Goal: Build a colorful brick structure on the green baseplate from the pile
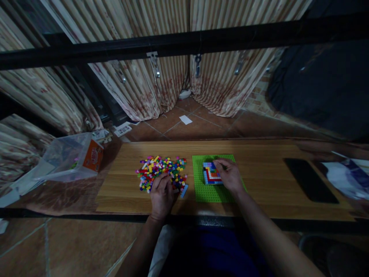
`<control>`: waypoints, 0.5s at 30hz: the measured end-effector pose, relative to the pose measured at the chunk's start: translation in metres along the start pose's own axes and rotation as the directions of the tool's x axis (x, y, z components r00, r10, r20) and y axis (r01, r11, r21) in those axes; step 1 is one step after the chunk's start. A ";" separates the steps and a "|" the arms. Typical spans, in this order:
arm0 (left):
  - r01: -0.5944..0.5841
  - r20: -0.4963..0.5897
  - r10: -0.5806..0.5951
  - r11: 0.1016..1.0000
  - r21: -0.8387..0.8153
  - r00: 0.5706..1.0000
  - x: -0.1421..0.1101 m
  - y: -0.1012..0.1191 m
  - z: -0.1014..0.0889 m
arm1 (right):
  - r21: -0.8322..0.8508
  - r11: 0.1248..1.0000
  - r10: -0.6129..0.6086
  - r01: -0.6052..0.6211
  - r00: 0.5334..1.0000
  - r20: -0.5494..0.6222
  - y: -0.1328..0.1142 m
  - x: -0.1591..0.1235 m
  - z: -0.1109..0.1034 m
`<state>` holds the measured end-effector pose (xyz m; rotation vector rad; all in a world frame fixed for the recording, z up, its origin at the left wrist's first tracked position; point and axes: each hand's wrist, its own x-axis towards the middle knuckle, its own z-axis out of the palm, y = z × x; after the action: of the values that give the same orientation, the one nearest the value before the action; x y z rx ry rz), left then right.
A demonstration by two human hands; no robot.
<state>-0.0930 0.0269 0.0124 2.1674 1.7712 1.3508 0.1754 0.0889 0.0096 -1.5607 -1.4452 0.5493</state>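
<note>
On the wooden board lies a green baseplate. A low block of coloured toy bricks, with blue, red, white and orange rows, is built on it. My right hand rests over the right part of this build, its thumb and fingers pinched together at the top edge; whatever is between them is hidden. To the left spreads a loose heap of small toy bricks in many colours. My left hand is at the heap's near side with fingers curled and drawn together, and I cannot make out anything in them.
A clear plastic bin with an orange label stands left of the wooden board. A black flat slab lies at the right, beside a white and purple packet. A dark bar crosses before the curtains.
</note>
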 end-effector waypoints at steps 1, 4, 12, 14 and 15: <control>0.003 0.008 -0.003 1.000 -0.005 1.000 0.000 0.000 0.000 | -0.007 1.000 0.001 -0.001 1.000 -0.004 0.000 0.000 0.000; -0.007 0.025 0.008 1.000 -0.007 1.000 0.000 -0.001 0.000 | -0.013 1.000 -0.011 0.011 1.000 0.000 -0.001 0.000 0.000; 0.023 -0.001 -0.023 0.999 -0.038 1.000 -0.001 0.000 0.001 | -0.034 0.998 -0.041 0.043 0.997 0.065 0.000 0.000 0.003; 0.028 -0.004 -0.028 0.998 -0.049 1.000 -0.001 0.000 0.001 | -0.048 0.997 -0.049 0.053 0.996 0.081 -0.001 0.000 0.005; 0.025 -0.006 -0.026 0.998 -0.051 1.000 -0.001 0.000 0.001 | -0.051 0.997 -0.053 0.058 0.995 0.090 -0.001 0.000 0.005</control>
<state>-0.0919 0.0268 0.0115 2.1102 1.7410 1.3830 0.1707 0.0906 0.0082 -1.5501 -1.5766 0.5568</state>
